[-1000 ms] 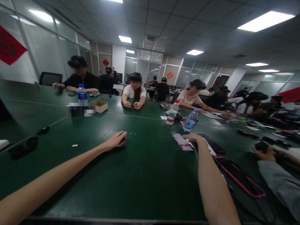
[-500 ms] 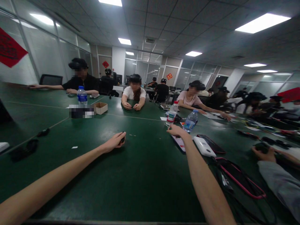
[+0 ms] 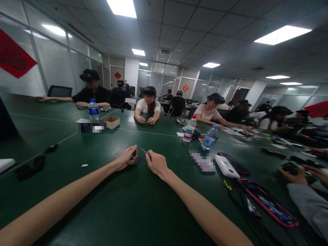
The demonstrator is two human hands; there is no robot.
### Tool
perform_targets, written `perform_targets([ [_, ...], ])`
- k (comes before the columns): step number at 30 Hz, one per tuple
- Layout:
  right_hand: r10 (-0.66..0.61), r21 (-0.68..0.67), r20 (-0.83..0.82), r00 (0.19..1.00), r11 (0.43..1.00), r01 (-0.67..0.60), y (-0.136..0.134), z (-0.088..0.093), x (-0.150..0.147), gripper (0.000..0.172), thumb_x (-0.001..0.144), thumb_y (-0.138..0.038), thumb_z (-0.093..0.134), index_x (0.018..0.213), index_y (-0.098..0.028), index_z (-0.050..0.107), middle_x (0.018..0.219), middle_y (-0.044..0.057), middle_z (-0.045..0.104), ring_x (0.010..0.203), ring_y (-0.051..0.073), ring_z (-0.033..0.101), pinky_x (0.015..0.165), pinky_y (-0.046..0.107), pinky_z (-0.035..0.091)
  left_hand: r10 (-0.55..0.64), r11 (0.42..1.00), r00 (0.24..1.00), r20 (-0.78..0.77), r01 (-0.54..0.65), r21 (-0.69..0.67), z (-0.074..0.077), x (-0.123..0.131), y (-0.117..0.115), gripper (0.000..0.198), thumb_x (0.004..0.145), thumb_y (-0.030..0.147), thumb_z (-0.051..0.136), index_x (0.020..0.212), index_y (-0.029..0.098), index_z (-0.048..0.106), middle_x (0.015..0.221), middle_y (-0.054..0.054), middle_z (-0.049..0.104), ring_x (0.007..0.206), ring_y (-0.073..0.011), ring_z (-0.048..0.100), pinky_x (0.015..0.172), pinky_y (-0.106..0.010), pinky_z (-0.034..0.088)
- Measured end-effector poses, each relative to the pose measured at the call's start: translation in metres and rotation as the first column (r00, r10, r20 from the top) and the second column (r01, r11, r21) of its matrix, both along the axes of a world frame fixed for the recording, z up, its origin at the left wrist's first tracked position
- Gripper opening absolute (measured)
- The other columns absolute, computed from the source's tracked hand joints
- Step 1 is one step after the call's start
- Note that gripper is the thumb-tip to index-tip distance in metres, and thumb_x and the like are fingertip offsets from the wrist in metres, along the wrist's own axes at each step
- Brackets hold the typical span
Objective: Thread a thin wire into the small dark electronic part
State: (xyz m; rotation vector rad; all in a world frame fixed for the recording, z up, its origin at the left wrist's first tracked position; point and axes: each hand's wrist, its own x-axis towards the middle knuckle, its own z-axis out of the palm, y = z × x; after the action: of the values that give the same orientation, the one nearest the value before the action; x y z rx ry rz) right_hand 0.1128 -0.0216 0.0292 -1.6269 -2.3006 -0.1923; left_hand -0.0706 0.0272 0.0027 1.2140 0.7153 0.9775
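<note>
My left hand (image 3: 126, 158) rests on the green table (image 3: 143, 201), fingers curled round a small black object (image 3: 134, 153) that I cannot name. My right hand (image 3: 156, 163) lies just to its right, pinching a thin metal pin or tool (image 3: 144, 150) whose tip points toward the left hand. The two hands are a short gap apart. Both forearms stretch out from the near table edge.
A phone (image 3: 203, 164), a white power bank (image 3: 226, 166) and a dark phone (image 3: 235, 163) lie to the right, with pink-edged cables (image 3: 266, 205) nearer. Two water bottles (image 3: 189, 129) stand behind. Several people sit round the far side; another person's hand (image 3: 292, 171) is at right.
My right hand left the phones and bottles at the right and came left to sit beside my left hand, now holding a thin pin. The left hand stayed put.
</note>
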Motion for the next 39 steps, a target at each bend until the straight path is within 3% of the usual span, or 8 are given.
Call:
perform_targets([
  [8, 0.146, 0.025, 0.126, 0.981, 0.988, -0.15, -0.0022, -0.0055, -0.0043, 0.053, 0.095, -0.053, 0.016, 0.093, -0.023, 0.059, 0.082, 0.005, 0.067, 0.07, 0.016, 0.061, 0.06, 0.022, 0.033, -0.034, 0.998, 0.986, -0.166, 0.042, 0.044, -0.0013, 0.0018, -0.0036, 0.049, 0.078, 0.066, 0.043, 0.075, 0.017, 0.044, 0.056, 0.004, 0.039, 0.043, -0.0052, 0.028, 0.039, -0.016, 0.015],
  [15, 0.081, 0.044, 0.116, 0.99, 0.995, -0.086, -0.0016, -0.0058, -0.0045, 0.055, 0.095, -0.053, 0.016, 0.091, -0.022, 0.061, 0.081, 0.006, 0.069, 0.071, 0.016, 0.063, 0.062, 0.022, 0.035, -0.042, 0.999, 0.994, -0.104, 0.041, -0.013, -0.0047, 0.0013, 0.0024, 0.048, 0.079, 0.066, 0.041, 0.071, 0.018, 0.041, 0.05, 0.008, 0.025, 0.039, -0.0049, 0.019, 0.039, -0.018, 0.01],
  [28, 0.079, 0.027, 0.11, 0.991, 0.996, -0.082, -0.0029, -0.0033, -0.0037, 0.056, 0.095, -0.052, 0.015, 0.092, -0.022, 0.062, 0.079, 0.007, 0.068, 0.068, 0.017, 0.063, 0.063, 0.025, 0.039, -0.069, 0.998, 0.996, -0.049, 0.068, -0.017, -0.0041, -0.0002, 0.0025, 0.046, 0.081, 0.063, 0.04, 0.074, 0.018, 0.041, 0.049, 0.008, 0.025, 0.039, -0.0049, 0.02, 0.039, -0.018, 0.011],
  [35, 0.075, 0.038, 0.144, 0.987, 0.996, -0.082, -0.0082, -0.0005, -0.0042, 0.056, 0.095, -0.052, 0.016, 0.09, -0.021, 0.063, 0.08, 0.008, 0.068, 0.067, 0.017, 0.063, 0.062, 0.025, 0.04, -0.018, 0.999, 0.992, -0.126, 0.024, 0.045, -0.0062, 0.0016, 0.0007, 0.047, 0.08, 0.065, 0.039, 0.077, 0.019, 0.042, 0.049, 0.008, 0.03, 0.039, -0.0055, 0.023, 0.039, -0.018, 0.013],
  [39, 0.051, 0.063, 0.139, 0.989, 0.996, -0.06, -0.0102, -0.003, -0.0036, 0.057, 0.095, -0.051, 0.015, 0.091, -0.021, 0.063, 0.082, 0.008, 0.069, 0.067, 0.016, 0.063, 0.062, 0.025, 0.04, 0.088, 0.989, 0.969, -0.232, -0.057, 0.139, -0.0067, 0.0048, 0.0009, 0.05, 0.08, 0.067, 0.035, 0.074, 0.019, 0.043, 0.049, 0.006, 0.035, 0.038, -0.0068, 0.028, 0.039, -0.019, 0.018],
])
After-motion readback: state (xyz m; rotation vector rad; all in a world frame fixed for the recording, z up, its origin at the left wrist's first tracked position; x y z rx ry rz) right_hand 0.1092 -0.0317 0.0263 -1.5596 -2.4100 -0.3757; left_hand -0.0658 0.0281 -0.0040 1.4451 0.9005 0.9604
